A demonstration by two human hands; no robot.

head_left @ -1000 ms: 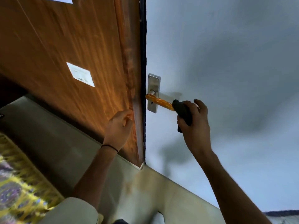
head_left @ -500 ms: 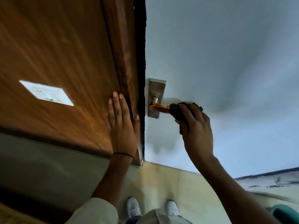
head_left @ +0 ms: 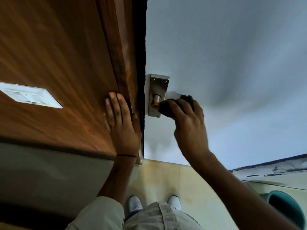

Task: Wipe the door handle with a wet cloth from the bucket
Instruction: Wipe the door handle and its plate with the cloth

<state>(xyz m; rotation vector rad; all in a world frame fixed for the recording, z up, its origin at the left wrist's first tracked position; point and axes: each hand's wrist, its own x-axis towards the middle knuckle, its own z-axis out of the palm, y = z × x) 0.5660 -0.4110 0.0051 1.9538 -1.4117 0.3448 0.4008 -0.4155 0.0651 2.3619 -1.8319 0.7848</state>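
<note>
— Where does the wiping stand?

— In the middle of it, I'd say. The right hand (head_left: 187, 123) is closed around a dark cloth (head_left: 172, 107), and the cloth is wrapped over the door handle (head_left: 155, 106), pressed up near the metal backplate (head_left: 157, 83). Only an orange stub of the lever shows at the plate end; the rest is under the cloth and fingers.

— So the cloth is already out of the bucket?

— Yes, that step looks done. The teal bucket (head_left: 285, 208) sits on the floor at the lower right, well apart from the door. Whether the cloth is wet, I cannot tell.

— And the left hand?

— The left hand (head_left: 122, 123) holds nothing. It lies flat and spread against the brown wooden door (head_left: 66, 63), fingers pointing up, thumb near the door's edge, apparently steadying the door.

— What is left to do?

— Judging from this alone, the stub by the spindle and the backplate are uncovered, so they may yet need a pass. How clean the covered length is cannot be seen. After that, presumably the cloth comes off the handle.

— Anything else nearby?

— A white switch plate (head_left: 29, 95) shows at the left, and the person's white shoes (head_left: 135, 203) on the tiled floor (head_left: 166, 176) below.
</note>
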